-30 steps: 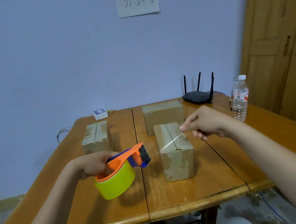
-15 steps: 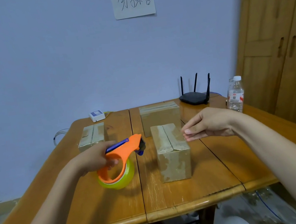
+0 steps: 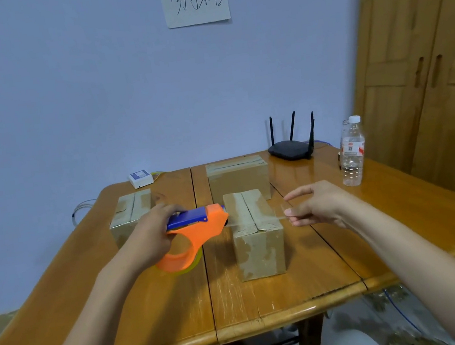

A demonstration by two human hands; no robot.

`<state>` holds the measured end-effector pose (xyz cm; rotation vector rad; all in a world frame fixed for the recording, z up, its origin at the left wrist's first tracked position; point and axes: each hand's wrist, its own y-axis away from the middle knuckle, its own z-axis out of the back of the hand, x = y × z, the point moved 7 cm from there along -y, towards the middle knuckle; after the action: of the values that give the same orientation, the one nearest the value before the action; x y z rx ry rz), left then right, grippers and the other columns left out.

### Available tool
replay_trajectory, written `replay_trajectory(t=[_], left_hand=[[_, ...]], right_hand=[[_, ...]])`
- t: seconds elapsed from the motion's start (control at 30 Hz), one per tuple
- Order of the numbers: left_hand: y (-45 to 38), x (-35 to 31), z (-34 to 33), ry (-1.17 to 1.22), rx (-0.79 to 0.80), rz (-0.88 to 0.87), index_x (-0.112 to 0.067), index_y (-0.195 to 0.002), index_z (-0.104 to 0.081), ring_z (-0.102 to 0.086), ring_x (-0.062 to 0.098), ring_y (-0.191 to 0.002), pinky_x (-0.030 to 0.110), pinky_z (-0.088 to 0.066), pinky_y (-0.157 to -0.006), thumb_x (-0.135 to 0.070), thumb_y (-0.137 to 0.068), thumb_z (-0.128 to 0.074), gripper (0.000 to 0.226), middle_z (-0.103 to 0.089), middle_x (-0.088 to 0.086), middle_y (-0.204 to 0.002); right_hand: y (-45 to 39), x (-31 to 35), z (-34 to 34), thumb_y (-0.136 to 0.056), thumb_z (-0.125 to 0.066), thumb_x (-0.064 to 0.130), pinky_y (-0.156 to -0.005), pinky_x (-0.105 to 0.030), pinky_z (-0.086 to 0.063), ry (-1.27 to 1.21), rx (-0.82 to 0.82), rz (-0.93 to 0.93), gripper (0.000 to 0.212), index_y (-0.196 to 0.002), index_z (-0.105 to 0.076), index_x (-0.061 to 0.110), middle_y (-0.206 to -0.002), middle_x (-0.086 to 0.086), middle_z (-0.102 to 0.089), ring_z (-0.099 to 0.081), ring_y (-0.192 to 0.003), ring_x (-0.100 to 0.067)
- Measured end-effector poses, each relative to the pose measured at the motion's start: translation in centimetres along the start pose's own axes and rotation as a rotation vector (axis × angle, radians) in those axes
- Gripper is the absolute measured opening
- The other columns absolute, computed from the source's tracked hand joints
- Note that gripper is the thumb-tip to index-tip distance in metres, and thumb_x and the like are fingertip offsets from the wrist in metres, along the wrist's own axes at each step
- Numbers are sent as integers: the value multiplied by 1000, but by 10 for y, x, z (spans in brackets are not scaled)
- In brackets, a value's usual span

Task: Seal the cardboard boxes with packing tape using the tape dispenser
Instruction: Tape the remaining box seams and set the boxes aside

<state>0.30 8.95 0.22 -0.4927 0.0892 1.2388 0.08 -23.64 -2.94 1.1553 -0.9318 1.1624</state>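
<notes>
Three cardboard boxes stand on the wooden table (image 3: 157,306): a near one (image 3: 258,243) in the middle, a far one (image 3: 238,178) behind it, a left one (image 3: 129,214). My left hand (image 3: 153,237) grips the orange and blue tape dispenser (image 3: 196,231), its mouth at the near box's left top edge. A strip of clear tape (image 3: 267,219) runs from the dispenser across the near box's top. My right hand (image 3: 317,204), just right of that box, pinches the tape's free end.
A black router (image 3: 292,147) sits at the back, a water bottle (image 3: 352,153) at the right and a small white device (image 3: 141,178) at the back left. Wooden cabinet doors (image 3: 433,73) stand to the right. A paper sign (image 3: 195,0) hangs on the wall.
The dispenser has moved right and down to the near box's left edge. My right hand has lowered beside the box, and the tape now lies stretched across the box's top.
</notes>
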Motion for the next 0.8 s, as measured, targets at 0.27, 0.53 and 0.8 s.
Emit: replay_trajectory(t=[0.27,0.53,0.8], left_hand=[[7,-5,-3,-42,8,-54,-24,-129,-59,-51,10,-93,9,-35,-64,11,-80,-66,61,-52,-11,-106],[8,-9,-1,-47,-2,-59,-24,-130,-58,-50,9,-93,9,-35,-65,12,-82,-63,61,-49,-11,-104],[8,-9,-8,-37,18,-64,-26,-127,-58,-53,10,-95,11,-36,-67,11,-82,-63,58,-54,-9,-109]], right_hand=[[-6,-17,6,-76,-78,-5,-59,-24,-60,-143,30,-126,21,-96,-73,-8,-83,-19,-76,-75,-71,-22],[-12,-28,2,-85,-73,0,-63,-28,-63,-218,71,-181,16,-101,-72,-3,-85,-16,-76,-74,-70,-19],[-6,-25,9,-78,-80,2,-63,-30,-63,-115,-31,-146,22,-98,-74,-4,-94,-20,-74,-76,-76,-26]])
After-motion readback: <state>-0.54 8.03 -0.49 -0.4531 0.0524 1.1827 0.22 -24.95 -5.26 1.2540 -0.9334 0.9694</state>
